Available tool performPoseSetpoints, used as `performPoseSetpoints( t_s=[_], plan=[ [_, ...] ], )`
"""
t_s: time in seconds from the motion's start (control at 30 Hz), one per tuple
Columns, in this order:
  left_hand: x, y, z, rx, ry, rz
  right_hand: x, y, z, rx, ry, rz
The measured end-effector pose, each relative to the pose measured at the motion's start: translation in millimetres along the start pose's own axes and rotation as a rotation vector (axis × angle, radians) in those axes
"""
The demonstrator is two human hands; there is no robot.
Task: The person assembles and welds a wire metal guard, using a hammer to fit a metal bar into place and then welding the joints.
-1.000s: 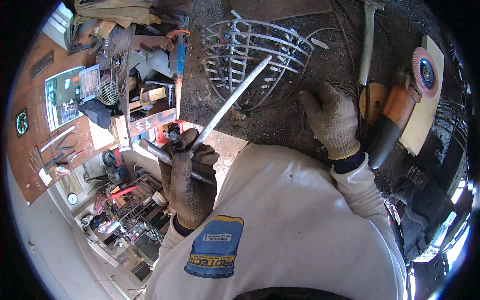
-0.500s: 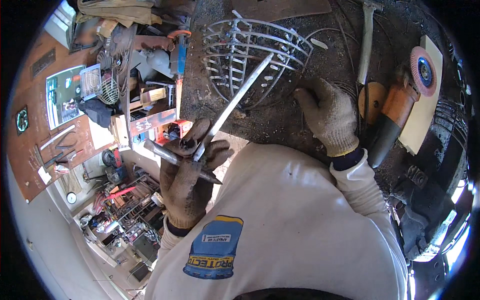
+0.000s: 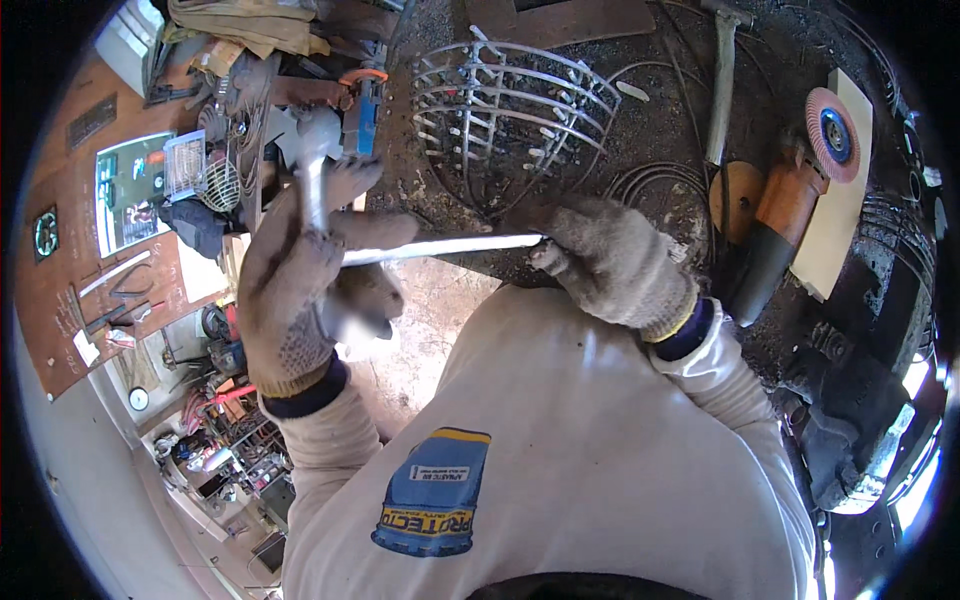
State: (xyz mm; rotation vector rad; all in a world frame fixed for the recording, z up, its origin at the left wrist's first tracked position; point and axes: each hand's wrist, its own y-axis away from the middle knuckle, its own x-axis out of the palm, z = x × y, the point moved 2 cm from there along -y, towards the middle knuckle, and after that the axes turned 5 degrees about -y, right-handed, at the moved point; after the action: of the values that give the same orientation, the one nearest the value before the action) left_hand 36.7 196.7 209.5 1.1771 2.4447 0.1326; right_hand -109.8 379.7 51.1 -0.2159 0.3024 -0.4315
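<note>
Both my hands wear brown knit gloves. My left hand (image 3: 300, 270) is wrapped about the head of a metal hammer that looks like a chipping hammer, the head standing nearly upright and blurred. Its pale rod handle (image 3: 440, 248) runs almost level to the right. At the handle's far end my right hand (image 3: 615, 265) has its fingertips closed on the tip. Beyond the hands, a curved grille of welded metal rods (image 3: 530, 100) lies on the dark, grimy worktable (image 3: 400, 195).
On the right, an orange and black angle grinder (image 3: 790, 200) with a pink flap disc rests by a pale board (image 3: 835, 220). A tan disc (image 3: 738, 190) lies beside it. Another metal-handled hammer (image 3: 727, 80) is at the far right. Cluttered shelves (image 3: 300, 190) stand left.
My left hand has moved left and away from me, swinging the hammer's handle from a steep slant to nearly level. My right hand has come left and closed on the handle's end.
</note>
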Motion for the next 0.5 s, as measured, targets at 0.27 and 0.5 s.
performPoseSetpoints(
  t_s=[0.27, 0.5],
  plan=[
    [63.4, -15.7, 46.2, 0.219, 0.264, 0.168, 28.3, 4.7, 6.8, 0.148, -0.158, 0.015],
    [82.5, -5.2, 52.4, 0.223, -0.043, -0.042, 56.5, 4.7, 2.2, 0.045, -0.084, 0.09]
  ],
)
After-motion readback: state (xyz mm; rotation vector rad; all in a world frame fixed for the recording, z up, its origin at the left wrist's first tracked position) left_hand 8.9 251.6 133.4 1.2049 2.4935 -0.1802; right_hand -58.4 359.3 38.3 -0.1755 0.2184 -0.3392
